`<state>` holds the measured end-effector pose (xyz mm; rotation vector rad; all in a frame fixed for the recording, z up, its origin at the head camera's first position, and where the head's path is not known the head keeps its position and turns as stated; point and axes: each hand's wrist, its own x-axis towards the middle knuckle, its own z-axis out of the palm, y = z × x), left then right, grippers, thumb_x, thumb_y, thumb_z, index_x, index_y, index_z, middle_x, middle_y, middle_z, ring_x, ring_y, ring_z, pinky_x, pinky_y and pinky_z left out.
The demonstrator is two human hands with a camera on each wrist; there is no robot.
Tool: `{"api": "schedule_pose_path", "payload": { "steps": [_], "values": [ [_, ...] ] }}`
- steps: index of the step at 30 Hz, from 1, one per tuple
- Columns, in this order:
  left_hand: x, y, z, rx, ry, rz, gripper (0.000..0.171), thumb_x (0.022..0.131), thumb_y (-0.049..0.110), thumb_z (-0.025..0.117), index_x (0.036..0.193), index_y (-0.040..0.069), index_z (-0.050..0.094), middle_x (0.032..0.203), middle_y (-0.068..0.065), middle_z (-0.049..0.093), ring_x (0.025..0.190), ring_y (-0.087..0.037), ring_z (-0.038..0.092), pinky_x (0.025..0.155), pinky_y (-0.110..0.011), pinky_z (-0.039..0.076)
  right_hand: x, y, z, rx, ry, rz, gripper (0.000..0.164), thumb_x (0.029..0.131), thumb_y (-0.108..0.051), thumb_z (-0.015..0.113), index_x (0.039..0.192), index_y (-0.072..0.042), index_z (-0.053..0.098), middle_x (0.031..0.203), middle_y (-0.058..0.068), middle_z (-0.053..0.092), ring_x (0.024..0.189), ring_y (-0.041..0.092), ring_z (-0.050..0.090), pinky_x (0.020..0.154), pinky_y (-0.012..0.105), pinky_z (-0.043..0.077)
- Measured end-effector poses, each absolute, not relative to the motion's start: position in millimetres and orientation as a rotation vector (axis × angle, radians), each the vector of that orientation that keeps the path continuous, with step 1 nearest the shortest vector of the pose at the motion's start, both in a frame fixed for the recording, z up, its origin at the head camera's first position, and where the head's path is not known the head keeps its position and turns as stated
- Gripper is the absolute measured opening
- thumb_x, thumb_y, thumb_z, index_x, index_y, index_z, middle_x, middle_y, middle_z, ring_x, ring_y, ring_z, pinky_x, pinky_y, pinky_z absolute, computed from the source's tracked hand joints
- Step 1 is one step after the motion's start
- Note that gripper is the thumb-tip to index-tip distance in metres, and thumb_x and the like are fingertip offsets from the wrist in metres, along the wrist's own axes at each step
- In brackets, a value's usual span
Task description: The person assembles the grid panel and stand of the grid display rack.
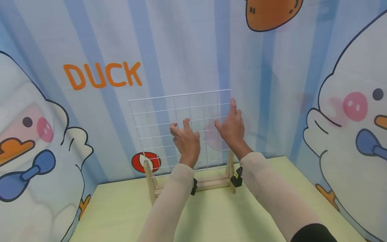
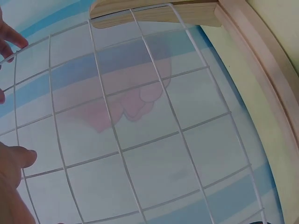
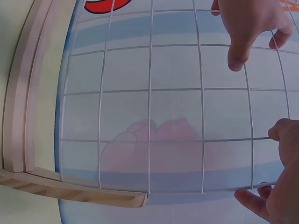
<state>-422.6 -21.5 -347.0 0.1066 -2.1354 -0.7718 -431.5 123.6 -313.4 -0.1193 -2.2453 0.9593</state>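
Note:
A white wire grid panel [image 1: 163, 116] stands upright in a wooden stand [image 1: 211, 184] on the table. My left hand [image 1: 187, 143] is at the middle of the panel, its fingers spread and bent over the wires. In the right wrist view, one bent finger of this left hand [image 3: 252, 30] overlaps a wire, and its thumb points down across the mesh. At the panel's right edge, my right hand [image 1: 234, 129] holds the side wire, with the thumb on the front and the fingers around the edge. Its fingers [image 2: 14, 37] also show at that edge in the left wrist view.
Dark clamps [image 1: 237, 178] sit by the stand's right end and near its middle. Behind the pale yellow table [image 1: 121, 208] hangs a blue striped curtain [image 1: 187, 43] with printed ducks. It comes close behind the panel.

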Motion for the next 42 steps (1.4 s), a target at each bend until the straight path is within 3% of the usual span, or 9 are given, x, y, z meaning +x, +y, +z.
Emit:
{"api": "schedule_pose_path", "payload": {
  "steps": [9, 14, 25, 30, 36, 42],
  "values": [
    [-419.5, -24.1, -347.8, 0.066, -2.153, -0.731, 0.071, 0.081, 0.02, 0.087, 0.14, 0.025, 0.047, 0.14, -0.023, 0.035, 0.105, -0.038, 0.055, 0.072, -0.048, 0.053, -431.5, 123.1, -315.0, -0.11, -2.199, 0.982, 0.101, 0.086, -0.027, 0.08, 0.163, -0.026, 0.014, 0.128, 0.022, 0.055, 0.098, 0.041, 0.063, 0.086, 0.056, 0.054],
    [-411.2, -34.7, -346.0, 0.013, -2.149, -0.675, 0.076, 0.083, 0.018, 0.083, 0.144, 0.022, 0.038, 0.137, -0.024, 0.036, 0.113, -0.039, 0.051, 0.07, -0.049, 0.051, -431.2, 122.8, -314.1, -0.093, -2.189, 0.997, 0.102, 0.086, -0.026, 0.081, 0.163, -0.027, 0.014, 0.128, 0.022, 0.055, 0.097, 0.041, 0.063, 0.086, 0.056, 0.055],
    [-395.1, -101.2, -316.2, 0.059, -1.982, -0.707, 0.063, 0.091, 0.014, 0.067, 0.144, 0.012, 0.034, 0.14, -0.021, 0.031, 0.12, -0.038, 0.042, 0.094, -0.052, 0.044, -430.1, 125.4, -312.1, -0.076, -2.194, 1.003, 0.101, 0.087, -0.026, 0.079, 0.163, -0.028, 0.013, 0.125, 0.021, 0.055, 0.094, 0.038, 0.061, 0.084, 0.053, 0.055],
    [-392.7, -140.5, -295.0, 0.208, -2.036, -0.758, 0.079, 0.091, 0.02, 0.073, 0.154, 0.015, 0.024, 0.145, -0.02, 0.026, 0.13, -0.04, 0.034, 0.095, -0.055, 0.041, -430.3, 124.7, -310.1, -0.069, -2.193, 1.003, 0.101, 0.087, -0.026, 0.08, 0.163, -0.027, 0.013, 0.124, 0.021, 0.056, 0.093, 0.037, 0.06, 0.083, 0.052, 0.055],
    [-396.2, -166.7, -285.7, 0.219, -2.193, -0.943, 0.104, 0.089, 0.02, 0.078, 0.162, 0.023, 0.004, 0.149, -0.021, 0.023, 0.132, -0.041, 0.033, 0.082, -0.054, 0.049, -430.6, 126.4, -309.1, -0.073, -2.197, 1.002, 0.101, 0.087, -0.026, 0.079, 0.163, -0.027, 0.012, 0.123, 0.021, 0.055, 0.092, 0.037, 0.059, 0.083, 0.052, 0.054],
    [-400.5, -174.2, -291.0, 0.205, -2.27, -1.038, 0.101, 0.091, 0.02, 0.076, 0.161, 0.023, 0.004, 0.15, -0.025, 0.026, 0.131, -0.042, 0.037, 0.091, -0.057, 0.05, -430.3, 127.2, -309.5, -0.065, -2.206, 1.02, 0.101, 0.086, -0.026, 0.079, 0.163, -0.027, 0.013, 0.125, 0.022, 0.055, 0.093, 0.038, 0.06, 0.083, 0.054, 0.053]
  ]
}}
